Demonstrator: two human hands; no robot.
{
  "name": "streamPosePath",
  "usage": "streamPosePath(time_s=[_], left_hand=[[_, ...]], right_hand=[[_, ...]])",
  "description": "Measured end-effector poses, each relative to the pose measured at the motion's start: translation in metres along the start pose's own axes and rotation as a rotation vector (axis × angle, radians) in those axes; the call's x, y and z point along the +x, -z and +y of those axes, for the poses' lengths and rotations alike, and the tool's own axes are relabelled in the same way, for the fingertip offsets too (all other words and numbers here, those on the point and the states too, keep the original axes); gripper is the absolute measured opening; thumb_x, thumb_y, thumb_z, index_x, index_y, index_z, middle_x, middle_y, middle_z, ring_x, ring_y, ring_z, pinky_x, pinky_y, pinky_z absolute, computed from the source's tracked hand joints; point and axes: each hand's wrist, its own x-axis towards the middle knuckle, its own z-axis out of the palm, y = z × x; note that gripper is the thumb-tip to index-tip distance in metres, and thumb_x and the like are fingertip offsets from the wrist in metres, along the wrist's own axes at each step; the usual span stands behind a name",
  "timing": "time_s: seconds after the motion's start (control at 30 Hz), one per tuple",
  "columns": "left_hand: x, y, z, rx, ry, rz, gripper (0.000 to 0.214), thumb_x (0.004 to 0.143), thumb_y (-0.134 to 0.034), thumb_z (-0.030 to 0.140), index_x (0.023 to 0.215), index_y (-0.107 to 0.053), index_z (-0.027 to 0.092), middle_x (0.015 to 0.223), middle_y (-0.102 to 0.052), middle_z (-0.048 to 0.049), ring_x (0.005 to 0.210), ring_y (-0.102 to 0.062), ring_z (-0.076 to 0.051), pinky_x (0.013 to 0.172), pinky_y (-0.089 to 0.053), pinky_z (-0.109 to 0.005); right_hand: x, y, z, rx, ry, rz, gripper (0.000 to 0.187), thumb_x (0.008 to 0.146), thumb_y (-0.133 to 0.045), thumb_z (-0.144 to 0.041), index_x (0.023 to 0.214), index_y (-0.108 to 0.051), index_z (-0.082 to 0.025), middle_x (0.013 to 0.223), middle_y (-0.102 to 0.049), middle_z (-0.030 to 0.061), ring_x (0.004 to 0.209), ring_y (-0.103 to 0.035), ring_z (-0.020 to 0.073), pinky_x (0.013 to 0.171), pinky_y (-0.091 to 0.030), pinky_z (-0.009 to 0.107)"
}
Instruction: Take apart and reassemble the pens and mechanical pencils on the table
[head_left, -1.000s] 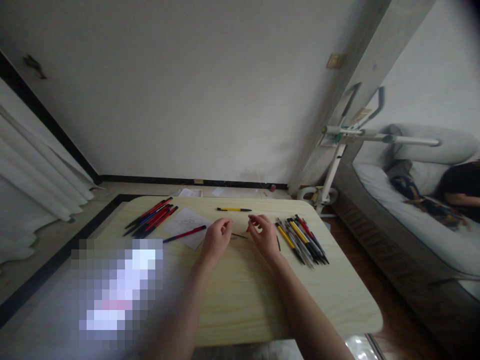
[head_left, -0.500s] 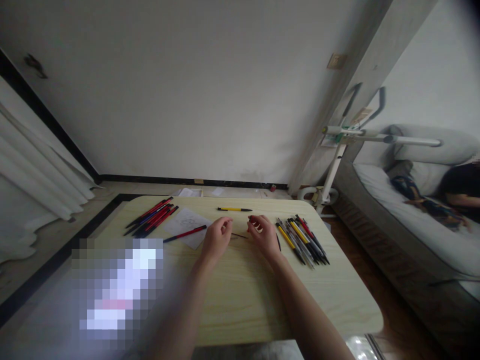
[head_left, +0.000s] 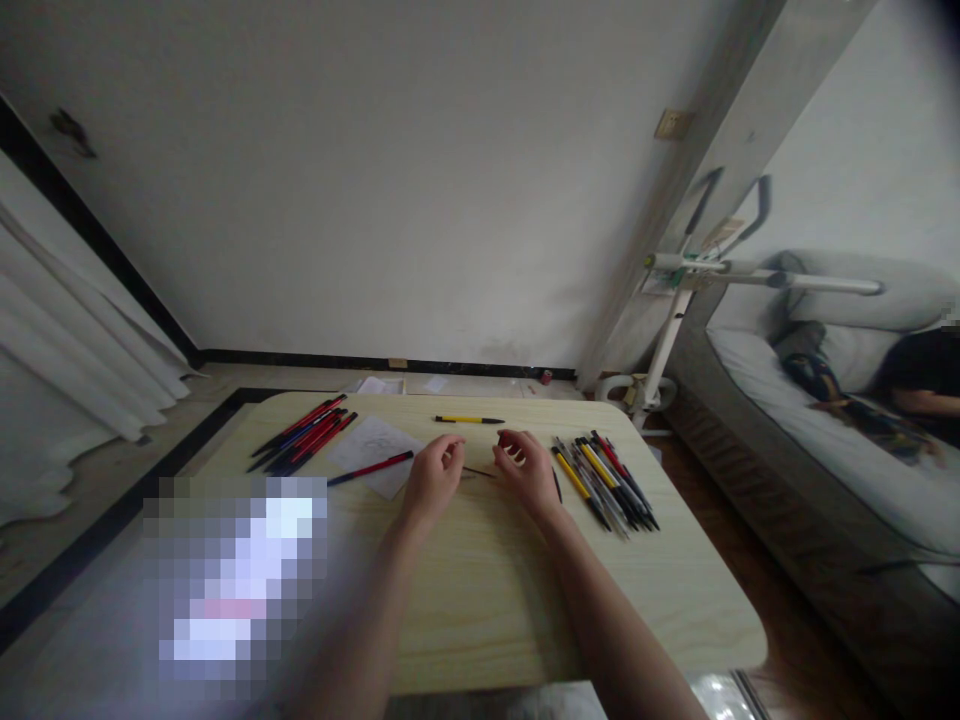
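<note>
My left hand point(head_left: 436, 472) is over the middle of the table, its thumb and fingertips pinched together. Whatever it may hold is too small to name. Facing it across a short gap is my right hand point(head_left: 527, 472), with curled fingers and a small dark tip by the fingertips that I cannot identify. A thin dark rod point(head_left: 478, 472), like a pen refill, lies between the hands. Beyond them a yellow and black pen point(head_left: 469, 420) lies crosswise. A dark piece point(head_left: 557, 485) shows partly beside my right wrist.
On the left of the wooden table point(head_left: 480, 620) are several red and blue pens point(head_left: 307, 435). One red and blue pen point(head_left: 371, 468) crosses a paper sheet point(head_left: 386, 440). Several mixed pens point(head_left: 604, 482) lie at right. Someone sits on the sofa point(head_left: 817, 450).
The fingers of my right hand have shifted slightly, and the red bit seen by them before no longer shows. My left hand and the pens stay in place.
</note>
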Motion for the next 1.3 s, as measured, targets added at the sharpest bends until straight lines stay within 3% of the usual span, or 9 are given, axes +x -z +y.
streamPosePath(time_s=[0.13,0.3,0.43,0.63,1.07,1.3], left_hand=[[0.0,0.0,0.0,-0.017,0.006,-0.005,0.024,0.08,-0.042,0.03,0.092,-0.059,0.017,0.082,-0.064,-0.0051,0.063,-0.056,-0.012,0.058,-0.043,-0.021],[0.003,0.007,-0.005,-0.033,0.042,0.049,0.026,0.08,-0.042,0.033,0.093,-0.059,0.017,0.08,-0.064,-0.0051,0.063,-0.057,-0.013,0.056,-0.043,-0.022],[0.005,0.013,-0.008,-0.033,0.074,0.125,0.027,0.079,-0.042,0.034,0.093,-0.059,0.017,0.074,-0.063,-0.0046,0.062,-0.057,-0.014,0.054,-0.043,-0.022],[0.004,0.013,-0.003,0.05,0.005,0.1,0.025,0.08,-0.041,0.034,0.086,-0.059,0.017,0.075,-0.062,-0.0043,0.064,-0.055,-0.013,0.06,-0.041,-0.022],[0.003,0.012,-0.002,0.044,0.03,0.061,0.031,0.083,-0.036,0.038,0.085,-0.058,0.016,0.066,-0.059,-0.0033,0.06,-0.055,-0.013,0.055,-0.039,-0.021],[0.002,0.013,-0.001,0.041,0.017,0.048,0.031,0.083,-0.035,0.038,0.081,-0.057,0.017,0.063,-0.058,-0.0022,0.058,-0.054,-0.014,0.054,-0.039,-0.022]], right_hand=[[-0.001,0.002,-0.005,0.025,-0.039,0.051,0.031,0.074,-0.053,-0.03,0.103,-0.054,-0.019,0.081,-0.058,0.0039,0.066,-0.051,0.014,0.062,-0.043,0.027],[-0.001,0.008,-0.011,0.132,-0.099,0.092,0.031,0.08,-0.045,-0.034,0.106,-0.051,-0.018,0.085,-0.058,0.005,0.068,-0.052,0.014,0.061,-0.043,0.027],[0.001,0.008,-0.007,0.147,-0.115,0.209,0.023,0.083,-0.04,-0.033,0.094,-0.053,-0.017,0.084,-0.057,0.0046,0.072,-0.052,0.0144,0.065,-0.042,0.027],[0.004,0.004,0.005,0.155,-0.153,0.303,0.02,0.082,-0.039,-0.032,0.077,-0.052,-0.017,0.071,-0.055,0.0017,0.064,-0.051,0.0134,0.059,-0.04,0.025],[0.004,0.005,0.005,0.192,-0.162,0.29,0.018,0.078,-0.045,-0.029,0.086,-0.054,-0.017,0.073,-0.056,0.0027,0.061,-0.05,0.0129,0.055,-0.041,0.025],[0.003,0.003,0.005,0.233,-0.175,0.258,0.024,0.081,-0.04,-0.034,0.092,-0.053,-0.017,0.081,-0.058,0.0047,0.07,-0.053,0.0155,0.062,-0.043,0.028]])
